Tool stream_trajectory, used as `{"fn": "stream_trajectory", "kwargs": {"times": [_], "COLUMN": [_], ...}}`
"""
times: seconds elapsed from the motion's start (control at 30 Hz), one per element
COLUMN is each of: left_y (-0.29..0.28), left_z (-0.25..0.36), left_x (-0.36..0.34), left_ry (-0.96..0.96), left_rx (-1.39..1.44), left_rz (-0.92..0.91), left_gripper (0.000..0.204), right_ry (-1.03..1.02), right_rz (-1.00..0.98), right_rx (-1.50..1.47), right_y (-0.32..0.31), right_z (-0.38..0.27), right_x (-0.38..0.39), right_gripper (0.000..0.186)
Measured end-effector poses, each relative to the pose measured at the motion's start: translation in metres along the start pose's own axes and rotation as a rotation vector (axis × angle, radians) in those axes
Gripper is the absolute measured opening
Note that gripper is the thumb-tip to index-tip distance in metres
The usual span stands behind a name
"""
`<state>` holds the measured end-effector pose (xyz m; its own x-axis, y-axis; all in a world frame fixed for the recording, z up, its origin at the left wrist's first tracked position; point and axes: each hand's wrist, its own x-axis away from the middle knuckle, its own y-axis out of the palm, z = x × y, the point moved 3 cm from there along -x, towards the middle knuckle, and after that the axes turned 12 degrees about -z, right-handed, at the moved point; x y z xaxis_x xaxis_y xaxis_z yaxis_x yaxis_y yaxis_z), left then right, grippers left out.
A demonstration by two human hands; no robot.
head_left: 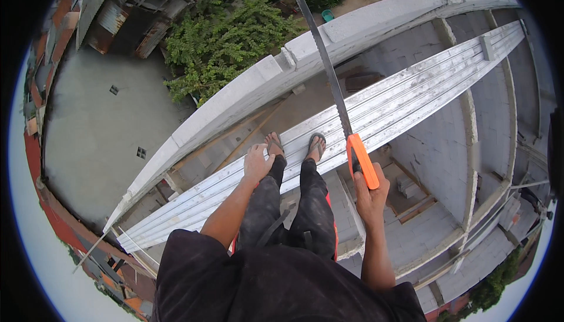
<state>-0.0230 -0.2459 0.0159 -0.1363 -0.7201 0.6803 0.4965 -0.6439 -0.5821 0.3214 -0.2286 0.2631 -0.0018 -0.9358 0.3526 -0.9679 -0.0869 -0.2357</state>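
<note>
A hand saw (335, 90) with a long dark toothed blade and an orange and black handle is gripped in my right hand (372, 196). Its blade points away from me and slants up to the left, with the tip beyond the top of a pale block wall (222, 94). In the picture the blade crosses over that wall; I cannot tell whether it touches. My left hand (257, 164) hangs in front of my left leg, thumb apart from the fingers, holding nothing. Under my sandalled feet (316, 146) lies a long ribbed metal plank (405, 106).
The plank spans over rooms divided by block walls (472, 122), with a drop to a lower floor beside it. A short block (487, 47) sits near its far right end. Beyond the wall are a leafy tree (220, 43), a grey concrete slab (106, 122) and rusty metal roofing (111, 14).
</note>
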Motion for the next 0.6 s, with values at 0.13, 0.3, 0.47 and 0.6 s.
{"fn": "stream_trajectory", "kwargs": {"times": [0.13,0.3,0.47,0.6], "left_y": [-0.098,-0.157,-0.151,-0.125], "left_z": [0.077,0.103,0.108,0.077], "left_x": [-0.06,-0.151,-0.187,-0.209], "left_ry": [0.091,-0.028,-0.252,-0.22], "left_rx": [-0.129,-0.316,-0.357,-0.407], "left_rz": [0.464,0.447,0.177,0.372], "left_gripper": [0.086,0.122,0.119,0.102], "right_ry": [-0.105,-0.132,-0.081,0.019], "right_rz": [-0.1,-0.201,-0.272,-0.358], "right_rx": [0.103,0.084,0.141,0.161], "right_y": [0.004,0.029,0.048,0.054], "right_z": [0.006,0.021,0.06,0.084], "right_x": [-0.045,-0.115,-0.155,-0.152], "right_gripper": [0.016,0.024,0.028,0.028]}}
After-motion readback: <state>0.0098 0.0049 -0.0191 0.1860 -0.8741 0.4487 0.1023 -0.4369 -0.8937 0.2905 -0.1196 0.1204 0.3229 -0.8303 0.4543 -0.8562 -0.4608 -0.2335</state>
